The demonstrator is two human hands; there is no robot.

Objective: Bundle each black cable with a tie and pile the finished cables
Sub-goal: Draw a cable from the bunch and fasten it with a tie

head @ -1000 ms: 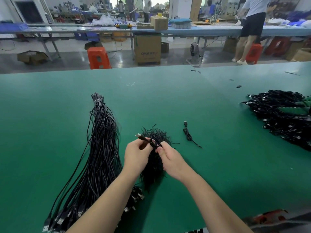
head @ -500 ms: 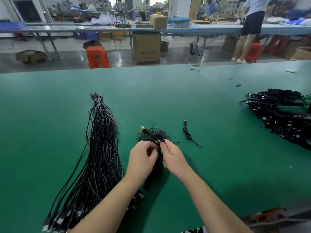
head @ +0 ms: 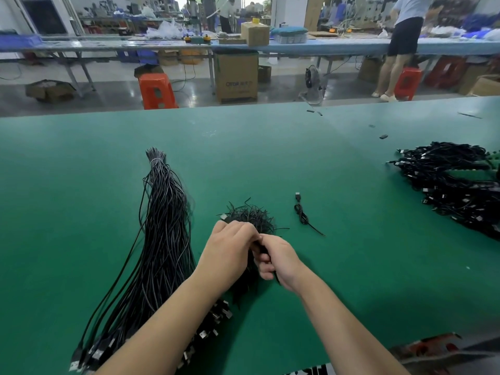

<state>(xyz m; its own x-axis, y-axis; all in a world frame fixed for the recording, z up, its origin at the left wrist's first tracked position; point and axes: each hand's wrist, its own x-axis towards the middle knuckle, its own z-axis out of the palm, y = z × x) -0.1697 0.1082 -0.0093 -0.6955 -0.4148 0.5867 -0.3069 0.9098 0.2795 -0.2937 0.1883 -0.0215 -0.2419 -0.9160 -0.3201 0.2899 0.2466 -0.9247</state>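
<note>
Tying a cable over the tie heap

Meeting above the heap of ties [head: 251, 215], the left hand [head: 230, 250] and right hand [head: 278, 258] curled their fingers round a coiled black cable [head: 258, 249]; the loose cable sheaf [head: 165, 239] lay left; finished cables [head: 454, 185] were piled far right.

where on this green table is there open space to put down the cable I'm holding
Bare mat lies between the single loose cable and the finished pile at right, and across the far side beyond the long unbundled bunch. It is crowded around both hands, where the ties sit beside that bunch.
</note>
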